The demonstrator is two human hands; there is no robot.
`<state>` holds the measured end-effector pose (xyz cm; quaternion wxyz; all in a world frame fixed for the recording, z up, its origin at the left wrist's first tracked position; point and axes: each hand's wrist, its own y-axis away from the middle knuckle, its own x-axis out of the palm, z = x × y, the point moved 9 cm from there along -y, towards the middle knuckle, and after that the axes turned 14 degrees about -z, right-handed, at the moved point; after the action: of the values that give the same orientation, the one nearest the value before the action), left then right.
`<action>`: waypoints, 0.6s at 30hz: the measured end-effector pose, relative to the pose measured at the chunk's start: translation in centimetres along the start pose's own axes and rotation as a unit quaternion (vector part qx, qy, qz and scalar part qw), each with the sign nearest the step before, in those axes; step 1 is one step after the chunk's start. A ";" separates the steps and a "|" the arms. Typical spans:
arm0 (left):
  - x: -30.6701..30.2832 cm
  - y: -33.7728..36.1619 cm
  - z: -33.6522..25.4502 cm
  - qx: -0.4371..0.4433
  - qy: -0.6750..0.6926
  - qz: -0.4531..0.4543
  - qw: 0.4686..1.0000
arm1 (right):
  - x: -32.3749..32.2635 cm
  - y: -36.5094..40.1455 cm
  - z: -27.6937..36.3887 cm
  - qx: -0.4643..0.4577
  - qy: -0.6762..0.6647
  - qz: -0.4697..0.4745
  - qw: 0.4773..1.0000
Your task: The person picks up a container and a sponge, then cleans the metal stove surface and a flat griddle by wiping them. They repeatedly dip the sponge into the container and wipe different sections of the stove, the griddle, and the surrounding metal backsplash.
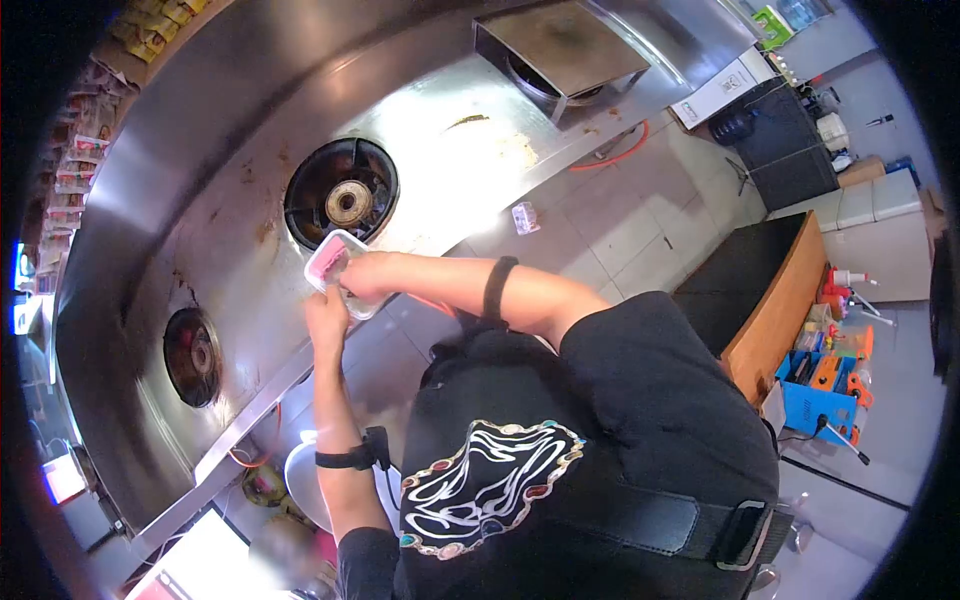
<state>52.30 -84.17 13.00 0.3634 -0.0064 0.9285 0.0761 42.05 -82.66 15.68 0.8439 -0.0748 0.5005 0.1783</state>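
A white, see-through plastic container (318,262) with something pink inside is held over the front part of the steel stove, beside the large burner. My left hand (327,312) is closed on its near rim. My right hand (366,275) reaches over the container's opening, its fingers curled down inside. I cannot tell what those fingers hold. Both forearms come together at the container, each with a black strap around it.
A large black burner (345,195) and a smaller one (192,357) are set in the stove top (255,255). A metal box-shaped cover (562,45) stands over another burner. A small clear packet (525,218) lies on the tiled floor, and a blue box of tools (815,408) sits at the right.
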 end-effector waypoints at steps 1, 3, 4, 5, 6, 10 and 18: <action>0.6 0.1 -0.1 0.006 0.006 0.004 1.000 | 0.4 0.0 -0.4 0.040 0.011 0.040 0.998; 1.5 0.1 0.1 -0.006 -0.004 0.023 1.000 | -0.3 1.1 0.0 0.036 -0.006 0.046 0.998; 1.3 0.7 -1.2 -0.002 -0.001 0.020 1.000 | -1.0 1.6 0.7 0.030 -0.028 0.053 0.998; 1.2 1.6 -2.7 -0.004 -0.008 0.030 1.000 | 0.0 1.1 -0.2 0.037 -0.038 0.038 0.998; 1.2 2.2 -3.7 -0.007 -0.016 0.039 0.999 | 1.2 0.9 -1.3 0.034 -0.034 0.034 0.998; 3.3 1.7 -2.9 -0.047 0.056 0.037 0.997 | 0.5 0.7 -3.1 0.036 -0.009 0.012 0.999; 6.8 1.3 -4.5 -0.080 0.054 -0.006 0.995 | -11.5 1.8 -12.8 0.121 -0.368 -0.056 0.920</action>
<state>44.19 -83.20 11.89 0.3111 -0.0448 0.9378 0.1475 25.89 -87.52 19.50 0.9798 0.0713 0.1669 0.0841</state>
